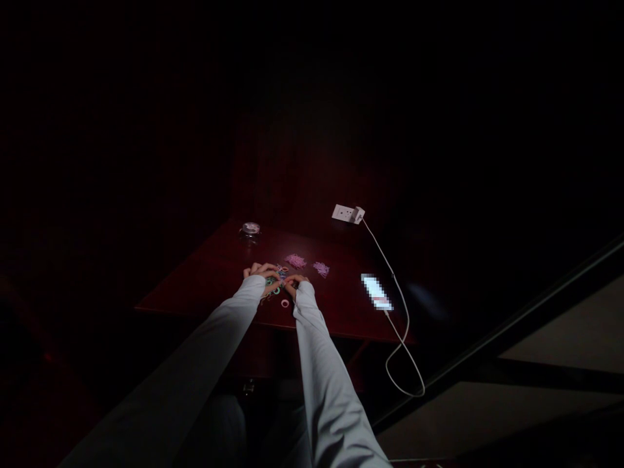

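Observation:
Small coloured hair ties (277, 291), green, orange and other colours, lie in a loose pile under and between my hands near the table's front edge. My left hand (262, 270) bends over the pile's left side, its thumb and forefinger brought together at the middle. From the right, my right hand (295, 282) meets it with its fingers pinched. What sits between the fingertips is too small and dark to make out. One pink hair tie (285, 303) lies apart, just below the hands. Beyond them are a pink heap (295, 260) and a smaller purple heap (321, 268) of similar bands.
A clear jar with a pale lid (251, 229) stands at the back left of the dark red table (195, 286). A lit phone (377, 292) lies at the right. Its white cable (394, 276) loops past the table edge from a wall socket (345, 213). The surroundings are very dark.

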Available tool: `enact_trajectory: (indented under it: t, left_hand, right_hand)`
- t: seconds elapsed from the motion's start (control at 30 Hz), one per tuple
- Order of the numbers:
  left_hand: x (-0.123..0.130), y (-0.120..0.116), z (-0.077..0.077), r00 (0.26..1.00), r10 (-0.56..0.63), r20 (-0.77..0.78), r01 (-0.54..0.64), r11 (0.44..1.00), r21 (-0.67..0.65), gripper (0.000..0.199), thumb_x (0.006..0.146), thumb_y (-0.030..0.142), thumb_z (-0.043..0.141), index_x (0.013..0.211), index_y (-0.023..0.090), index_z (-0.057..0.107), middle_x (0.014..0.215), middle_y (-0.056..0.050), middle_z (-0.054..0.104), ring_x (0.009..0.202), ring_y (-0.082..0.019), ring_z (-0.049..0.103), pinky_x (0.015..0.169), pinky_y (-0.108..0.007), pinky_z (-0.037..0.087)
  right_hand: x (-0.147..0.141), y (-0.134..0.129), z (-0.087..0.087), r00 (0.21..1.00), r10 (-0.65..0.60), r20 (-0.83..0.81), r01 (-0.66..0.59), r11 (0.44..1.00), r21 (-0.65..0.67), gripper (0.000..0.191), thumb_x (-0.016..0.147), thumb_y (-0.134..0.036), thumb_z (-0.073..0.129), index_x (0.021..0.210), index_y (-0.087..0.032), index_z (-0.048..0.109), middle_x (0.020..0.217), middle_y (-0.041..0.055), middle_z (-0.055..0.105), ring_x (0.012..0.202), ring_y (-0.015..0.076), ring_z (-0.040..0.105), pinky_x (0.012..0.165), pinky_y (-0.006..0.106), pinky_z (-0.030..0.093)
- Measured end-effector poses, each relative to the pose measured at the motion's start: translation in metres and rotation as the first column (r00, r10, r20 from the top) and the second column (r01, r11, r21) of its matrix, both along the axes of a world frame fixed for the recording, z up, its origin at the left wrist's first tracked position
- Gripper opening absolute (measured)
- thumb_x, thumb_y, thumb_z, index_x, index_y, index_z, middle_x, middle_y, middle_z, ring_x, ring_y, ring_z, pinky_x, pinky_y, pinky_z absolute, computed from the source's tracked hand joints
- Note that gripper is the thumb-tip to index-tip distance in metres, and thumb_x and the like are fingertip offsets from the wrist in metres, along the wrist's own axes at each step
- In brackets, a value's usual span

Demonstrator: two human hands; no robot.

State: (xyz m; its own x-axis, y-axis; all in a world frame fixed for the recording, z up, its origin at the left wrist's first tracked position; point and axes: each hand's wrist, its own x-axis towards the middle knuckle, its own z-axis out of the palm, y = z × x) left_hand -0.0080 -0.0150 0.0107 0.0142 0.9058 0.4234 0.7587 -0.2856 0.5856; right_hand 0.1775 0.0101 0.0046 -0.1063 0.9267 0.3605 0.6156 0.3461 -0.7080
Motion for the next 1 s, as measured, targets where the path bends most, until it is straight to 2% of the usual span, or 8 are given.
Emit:
enact_trajectory:
  t: [0.27,0.43,0.6,0.8,1.0]
  left_hand:
    - [-0.004,0.007,-0.006,1.000,0.001,0.022,-0.002,0.998,0.062,0.010,0.093,0.028,0.080,0.084,0.032,0.084,0.126,0.000,0.085,0.117,-0.030,0.060,0.102,-0.050,0.037]
    - [-0.005,0.012,-0.013,0.997,0.064,0.034,-0.066,0.996,0.053,0.011,0.095,0.026,0.078,0.087,0.028,0.084,0.127,-0.001,0.084,0.119,-0.031,0.061,0.101,-0.048,0.037]
    - [-0.005,0.015,-0.017,0.995,0.079,0.058,-0.084,0.992,0.090,0.015,0.100,0.035,0.075,0.088,0.029,0.084,0.124,-0.001,0.085,0.118,-0.031,0.061,0.098,-0.047,0.037]
    - [-0.006,0.014,-0.014,0.997,0.030,0.064,-0.034,0.997,0.065,0.018,0.099,0.039,0.073,0.087,0.030,0.084,0.125,-0.002,0.085,0.119,-0.032,0.062,0.102,-0.052,0.036]
    - [-0.004,0.009,-0.008,0.997,0.018,0.071,-0.021,0.998,0.051,0.018,0.097,0.037,0.075,0.083,0.030,0.082,0.122,-0.002,0.085,0.117,-0.032,0.062,0.102,-0.053,0.036]
  right_hand:
    - [0.001,-0.009,0.009,0.999,0.049,-0.003,-0.049,0.999,-0.014,0.007,0.086,-0.032,0.086,0.082,-0.028,0.082,0.082,-0.0006,0.077,0.087,0.0213,0.067,0.094,0.034,0.054]
    - [0.000,-0.005,0.001,0.999,0.007,-0.043,-0.009,1.000,-0.028,0.006,0.088,-0.033,0.082,0.084,-0.028,0.082,0.082,-0.0011,0.076,0.085,0.0203,0.065,0.089,0.032,0.054]
    - [0.000,-0.002,-0.005,0.996,-0.012,-0.092,0.009,1.000,-0.029,0.017,0.095,-0.039,0.073,0.088,-0.027,0.082,0.084,-0.0003,0.077,0.084,0.0203,0.067,0.085,0.031,0.054]
    - [-0.001,-0.003,-0.001,0.997,0.028,-0.070,-0.031,0.998,-0.051,0.019,0.095,-0.043,0.075,0.088,-0.028,0.084,0.084,-0.0006,0.077,0.084,0.0199,0.067,0.081,0.029,0.054]
    - [-0.001,-0.007,0.004,0.999,0.045,-0.023,-0.046,0.999,-0.015,0.015,0.094,-0.039,0.078,0.086,-0.028,0.084,0.088,0.0006,0.079,0.089,0.0197,0.069,0.088,0.030,0.055]
